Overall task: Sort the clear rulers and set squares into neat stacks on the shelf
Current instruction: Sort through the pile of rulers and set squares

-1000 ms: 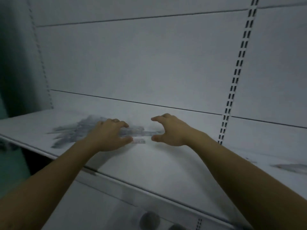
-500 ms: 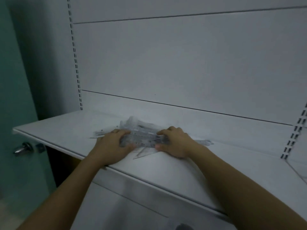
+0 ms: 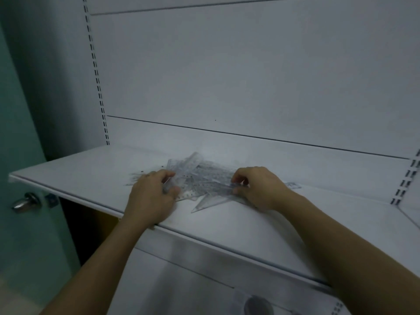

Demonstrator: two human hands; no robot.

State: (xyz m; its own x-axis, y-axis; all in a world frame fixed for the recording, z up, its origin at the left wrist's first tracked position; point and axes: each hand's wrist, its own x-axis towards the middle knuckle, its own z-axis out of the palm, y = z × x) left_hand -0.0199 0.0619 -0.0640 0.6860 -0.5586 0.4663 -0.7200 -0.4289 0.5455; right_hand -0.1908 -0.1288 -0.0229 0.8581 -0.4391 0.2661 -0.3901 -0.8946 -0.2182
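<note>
A jumbled pile of clear rulers and set squares (image 3: 200,176) lies on the white shelf (image 3: 95,169), near its middle. My left hand (image 3: 152,196) grips the pile's left end, fingers curled over the pieces and thumb under them. My right hand (image 3: 256,187) pinches the right end of a clear ruler (image 3: 211,186) that spans between both hands. A clear set square (image 3: 206,202) pokes out of the pile toward the shelf's front edge. One ruler end (image 3: 293,185) sticks out to the right behind my right hand.
A white back panel (image 3: 227,76) with slotted uprights (image 3: 97,83) rises behind the shelf. At the left is a green door (image 3: 20,133) with a metal knob (image 3: 23,202). A lower shelf section (image 3: 181,280) lies below the front edge.
The view swung left, bringing the door and knob into sight. Both hands moved from hovering over the pile to closing on its ends and now hold pieces slightly raised.
</note>
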